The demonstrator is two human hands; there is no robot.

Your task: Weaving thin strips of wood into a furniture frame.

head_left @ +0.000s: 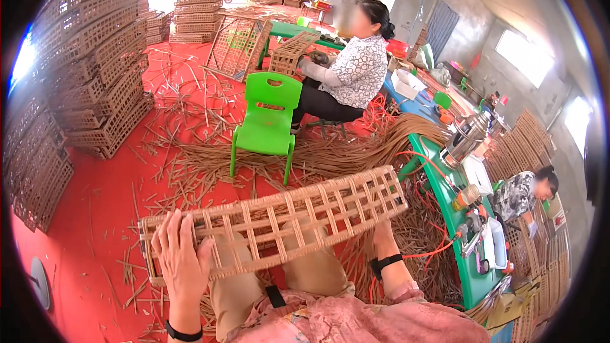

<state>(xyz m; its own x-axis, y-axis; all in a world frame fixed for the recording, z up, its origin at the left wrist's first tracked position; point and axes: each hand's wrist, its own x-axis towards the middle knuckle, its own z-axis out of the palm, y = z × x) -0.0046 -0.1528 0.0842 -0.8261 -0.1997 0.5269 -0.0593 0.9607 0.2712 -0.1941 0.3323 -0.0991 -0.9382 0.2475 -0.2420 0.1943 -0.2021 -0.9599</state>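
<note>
woven basket [273,225], long, brown and open-latticed, slants over the person's lap [305,271], its right end farther forward than its left. the left hand [181,257] holds its left end, fingers together over the lattice, thumb spread apart. the right hand [383,234] is mostly hidden behind the right end, so i cannot tell how it grips. each wrist wears 1 black band [386,265]. ahead, 1 green chair [267,130] stands near loose brown strips [318,159]; beyond, 1 seated co-worker [359,73] handles another basket [289,55].
</note>
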